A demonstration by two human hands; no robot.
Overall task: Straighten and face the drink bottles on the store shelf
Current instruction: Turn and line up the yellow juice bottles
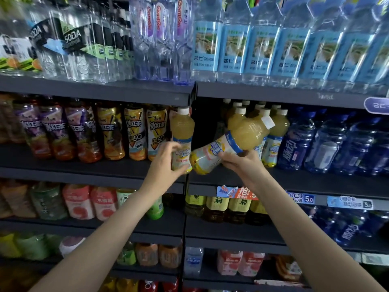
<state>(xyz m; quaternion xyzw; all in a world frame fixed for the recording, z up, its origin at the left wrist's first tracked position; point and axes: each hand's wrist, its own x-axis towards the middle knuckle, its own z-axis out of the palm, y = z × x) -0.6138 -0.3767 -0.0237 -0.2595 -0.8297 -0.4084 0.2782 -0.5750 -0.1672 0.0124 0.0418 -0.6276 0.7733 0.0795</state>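
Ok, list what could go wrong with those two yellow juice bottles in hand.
1. The right hand holds the tilted juice bottle near its base only, cap pointing up and right; that grip could slip and the bottle fall.
2. Its cap end sits close to the standing juice bottles behind; swinging it upright might knock one over.
3. The left hand holds the upright juice bottle in front of the divider between the two shelf bays, by the iced tea bottles; it could get faced in the wrong row.

One camera sits on the person's head, close to the shelves [94, 91], facing straight at them and a little down.
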